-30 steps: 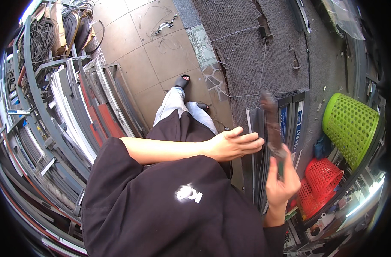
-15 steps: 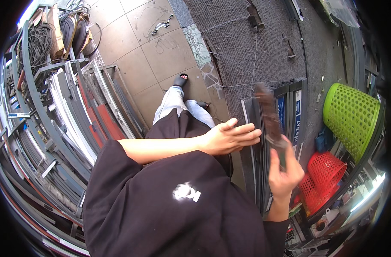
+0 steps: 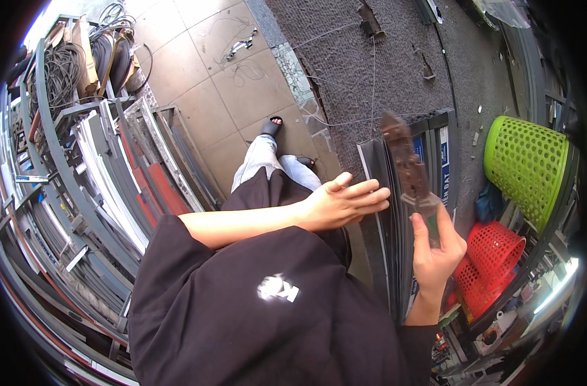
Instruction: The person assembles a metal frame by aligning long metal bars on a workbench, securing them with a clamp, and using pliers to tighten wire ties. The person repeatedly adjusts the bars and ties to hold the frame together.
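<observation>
In my right hand (image 3: 439,256) I pinch the lower end of a long, flat brown piece (image 3: 409,164), rusty-looking and marked with holes or notches. Its held end looks translucent with a hint of green; I cannot make out its exact kind. It points up and slightly left, above a bundle of dark grey frame profiles (image 3: 386,238). My left hand (image 3: 341,204) reaches across my body with fingers stretched out and nothing in them. Its fingertips are close to the left side of those profiles, apart from the brown piece; I cannot tell whether they touch the profiles.
Racks of long metal profiles (image 3: 107,186) fill the left side, with coiled dark cables (image 3: 58,74) at the far end. A carpeted surface (image 3: 332,58) with loose wire lies ahead. On the right are a green basket (image 3: 525,170) and a red basket (image 3: 493,257).
My right hand has moved a little to the right, and the brown piece, blurred before, now shows more sharply. My left hand stays nearly in place with fingers still stretched.
</observation>
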Demonstrator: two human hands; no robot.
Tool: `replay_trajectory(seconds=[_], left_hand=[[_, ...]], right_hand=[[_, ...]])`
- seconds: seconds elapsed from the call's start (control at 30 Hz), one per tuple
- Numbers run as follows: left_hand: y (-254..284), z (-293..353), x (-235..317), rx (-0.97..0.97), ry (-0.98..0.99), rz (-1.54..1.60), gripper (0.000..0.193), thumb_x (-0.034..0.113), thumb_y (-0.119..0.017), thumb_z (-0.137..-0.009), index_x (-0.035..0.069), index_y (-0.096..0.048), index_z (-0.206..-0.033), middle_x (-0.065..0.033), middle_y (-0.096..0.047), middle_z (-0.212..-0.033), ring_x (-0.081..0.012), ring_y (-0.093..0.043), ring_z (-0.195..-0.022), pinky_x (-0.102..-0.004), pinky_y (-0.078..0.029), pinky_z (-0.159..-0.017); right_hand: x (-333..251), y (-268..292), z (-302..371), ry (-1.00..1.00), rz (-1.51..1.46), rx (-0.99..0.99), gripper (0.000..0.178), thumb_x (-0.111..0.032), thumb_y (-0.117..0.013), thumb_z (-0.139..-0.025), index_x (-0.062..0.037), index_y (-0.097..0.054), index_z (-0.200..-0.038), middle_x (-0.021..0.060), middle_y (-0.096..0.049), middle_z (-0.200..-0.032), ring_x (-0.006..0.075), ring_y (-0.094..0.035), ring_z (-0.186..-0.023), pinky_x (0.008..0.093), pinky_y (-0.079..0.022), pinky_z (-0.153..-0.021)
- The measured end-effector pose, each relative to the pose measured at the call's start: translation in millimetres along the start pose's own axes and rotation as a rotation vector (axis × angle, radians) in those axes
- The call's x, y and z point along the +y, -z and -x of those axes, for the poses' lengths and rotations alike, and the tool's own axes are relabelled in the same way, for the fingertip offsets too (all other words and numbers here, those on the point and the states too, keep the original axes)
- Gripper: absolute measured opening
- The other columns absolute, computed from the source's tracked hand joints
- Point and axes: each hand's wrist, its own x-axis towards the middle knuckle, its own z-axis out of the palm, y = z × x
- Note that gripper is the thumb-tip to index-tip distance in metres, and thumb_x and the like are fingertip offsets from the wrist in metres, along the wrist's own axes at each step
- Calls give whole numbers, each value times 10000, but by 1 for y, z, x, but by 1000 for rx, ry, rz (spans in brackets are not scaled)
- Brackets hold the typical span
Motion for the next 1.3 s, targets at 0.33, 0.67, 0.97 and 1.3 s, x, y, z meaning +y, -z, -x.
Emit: replay_trajectory(seconds=[0.33,0.67,0.97,1.3], left_hand=[[40,-22,-41,-34,-60,570,509,203,-707,-769,231,-601,-1266,16,-527,-1350,-172,-435,-1347,-471,-231,-1077],[55,-120,-212,146,431,86,431,369,-786,-835,178,-687,-1209,-73,-589,-1237,-295,-513,-1196,-444,-365,-1028],[61,-141,-227,66,454,528,231,223,-744,-888,90,-725,-1077,-77,-720,-1042,-234,-670,-998,-358,-510,-906],[76,-135,-220,-113,299,486,277,256,-734,-900,108,-716,-1132,-73,-698,-990,-218,-654,-923,-366,-522,-851]], right_hand=[[89,23,17,-160,128,488,373,-32,-717,-900,-6,-657,-1268,108,-694,-1184,221,-636,-1073,353,-464,-979],[101,-8,31,-142,417,647,468,-187,-833,-796,-32,-675,-1208,116,-671,-1091,325,-601,-1059,433,-473,-927],[26,-124,33,167,234,570,251,-147,-828,-774,-115,-751,-1010,35,-648,-1030,235,-590,-905,392,-459,-822],[43,-127,22,169,186,702,282,-108,-815,-778,-116,-735,-1048,0,-668,-953,210,-588,-839,368,-447,-760]])
